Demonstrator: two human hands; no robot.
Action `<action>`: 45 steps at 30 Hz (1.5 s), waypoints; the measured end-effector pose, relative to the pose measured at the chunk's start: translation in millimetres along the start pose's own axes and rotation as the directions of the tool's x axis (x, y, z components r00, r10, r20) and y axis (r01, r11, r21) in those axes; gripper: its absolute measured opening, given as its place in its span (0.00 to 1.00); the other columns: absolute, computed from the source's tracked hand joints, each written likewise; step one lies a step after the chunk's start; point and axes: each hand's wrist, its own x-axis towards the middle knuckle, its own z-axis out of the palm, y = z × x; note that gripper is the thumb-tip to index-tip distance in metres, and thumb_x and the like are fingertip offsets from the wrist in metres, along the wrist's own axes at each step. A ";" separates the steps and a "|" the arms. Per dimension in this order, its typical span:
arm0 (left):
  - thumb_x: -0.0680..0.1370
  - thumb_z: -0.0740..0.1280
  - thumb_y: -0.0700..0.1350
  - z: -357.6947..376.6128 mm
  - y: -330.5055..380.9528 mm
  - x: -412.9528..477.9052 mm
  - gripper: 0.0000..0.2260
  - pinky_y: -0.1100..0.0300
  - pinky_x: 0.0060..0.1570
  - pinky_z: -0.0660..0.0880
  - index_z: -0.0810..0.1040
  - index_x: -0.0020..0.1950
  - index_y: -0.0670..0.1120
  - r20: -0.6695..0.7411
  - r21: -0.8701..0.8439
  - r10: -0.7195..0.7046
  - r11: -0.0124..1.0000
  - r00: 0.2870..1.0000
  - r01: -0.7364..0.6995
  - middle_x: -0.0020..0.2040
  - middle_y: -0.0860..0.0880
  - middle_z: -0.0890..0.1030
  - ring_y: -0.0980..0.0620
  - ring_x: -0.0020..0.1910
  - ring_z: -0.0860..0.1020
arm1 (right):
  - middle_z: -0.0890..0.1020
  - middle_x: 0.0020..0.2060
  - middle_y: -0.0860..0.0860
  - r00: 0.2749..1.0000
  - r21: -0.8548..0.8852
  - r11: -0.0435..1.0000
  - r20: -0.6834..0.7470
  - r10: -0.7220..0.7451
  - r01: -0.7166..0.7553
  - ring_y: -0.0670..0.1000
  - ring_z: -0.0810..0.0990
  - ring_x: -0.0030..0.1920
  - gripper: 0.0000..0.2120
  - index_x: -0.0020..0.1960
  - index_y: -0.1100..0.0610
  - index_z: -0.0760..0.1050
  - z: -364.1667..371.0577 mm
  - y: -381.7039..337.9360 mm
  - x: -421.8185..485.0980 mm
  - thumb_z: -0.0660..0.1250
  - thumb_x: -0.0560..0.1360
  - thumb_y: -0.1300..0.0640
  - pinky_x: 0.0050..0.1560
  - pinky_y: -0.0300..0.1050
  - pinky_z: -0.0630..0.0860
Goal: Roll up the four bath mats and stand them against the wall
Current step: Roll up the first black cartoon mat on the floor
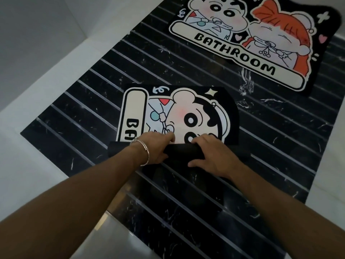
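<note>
A cartoon bath mat [168, 113] with a black border lies on the dark striped floor, its near end curled into a black roll [183, 151]. My left hand [155, 148], a silver bracelet at its wrist, grips the roll left of centre. My right hand [209, 156] grips it right of centre, fingers over the top and thumb at the near side. A second bath mat [261, 40], printed with two cartoon figures and the word BATHROOM, lies flat at the far right. No other mats are in view.
The floor [93, 116] is black marble with pale grooves. A white ledge [46, 75] and the wall [33, 21] run along the left side. A white edge borders the floor at the right.
</note>
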 end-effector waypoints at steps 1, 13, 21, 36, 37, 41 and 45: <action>0.74 0.68 0.49 -1.7 -0.9 0.4 0.21 0.55 0.49 0.73 0.65 0.64 0.51 0.010 -0.012 -0.005 1.000 1.000 0.005 0.53 0.47 0.80 0.46 0.49 0.78 | 0.72 0.57 0.47 1.000 -0.031 0.999 0.005 -0.013 0.013 0.48 0.69 0.57 0.29 0.65 0.51 0.67 0.2 -0.1 -1.8 0.71 0.69 0.42 0.60 0.45 0.69; 0.74 0.67 0.53 10.2 3.4 0.1 0.27 0.52 0.59 0.70 0.63 0.71 0.51 -0.095 0.203 -0.008 0.979 0.995 0.027 0.64 0.46 0.69 0.47 0.62 0.69 | 0.71 0.62 0.52 0.996 -0.215 0.976 -0.082 0.026 -0.043 0.52 0.68 0.61 0.24 0.71 0.55 0.64 4.3 -5.5 5.4 0.61 0.78 0.47 0.64 0.45 0.64; 0.74 0.67 0.48 -10.9 -4.0 1.1 0.24 0.56 0.46 0.73 0.62 0.67 0.50 0.026 -0.056 -0.044 0.997 0.999 0.046 0.50 0.46 0.81 0.47 0.46 0.77 | 0.75 0.55 0.49 0.995 -0.095 0.995 0.082 0.050 -0.043 0.50 0.72 0.55 0.19 0.61 0.50 0.66 -9.0 -2.7 7.2 0.68 0.74 0.49 0.54 0.46 0.70; 0.77 0.64 0.50 -7.5 6.2 6.8 0.19 0.52 0.52 0.75 0.65 0.66 0.50 -0.073 0.081 -0.034 0.996 0.997 0.040 0.54 0.48 0.77 0.47 0.52 0.77 | 0.74 0.58 0.50 0.987 -0.219 0.976 -0.160 -0.020 -0.015 0.50 0.71 0.57 0.24 0.66 0.52 0.70 -3.2 3.4 0.4 0.64 0.74 0.41 0.58 0.46 0.69; 0.77 0.63 0.48 -6.0 7.9 6.8 0.17 0.52 0.51 0.75 0.65 0.65 0.48 -0.081 0.063 -0.044 0.997 0.996 0.049 0.53 0.47 0.78 0.47 0.50 0.77 | 0.73 0.59 0.50 0.991 -0.233 0.972 -0.131 -0.020 -0.012 0.50 0.71 0.57 0.27 0.66 0.52 0.70 -0.8 2.2 0.0 0.65 0.72 0.39 0.59 0.46 0.68; 0.76 0.62 0.49 5.5 11.3 6.6 0.17 0.52 0.61 0.69 0.68 0.63 0.47 -0.151 0.041 -0.015 0.999 0.988 0.021 0.59 0.47 0.74 0.48 0.57 0.73 | 0.71 0.63 0.50 0.995 -0.261 0.965 -0.095 0.010 -0.035 0.51 0.69 0.61 0.27 0.69 0.52 0.64 0.0 1.1 1.9 0.67 0.74 0.46 0.62 0.46 0.67; 0.73 0.66 0.56 5.3 8.8 4.0 0.29 0.48 0.66 0.65 0.62 0.71 0.48 -0.160 0.208 -0.021 0.977 0.987 0.055 0.65 0.45 0.67 0.45 0.64 0.67 | 0.74 0.62 0.52 0.997 -0.136 0.988 -0.038 0.066 -0.070 0.53 0.71 0.60 0.21 0.69 0.53 0.67 -15.4 1.2 12.2 0.63 0.77 0.51 0.61 0.47 0.67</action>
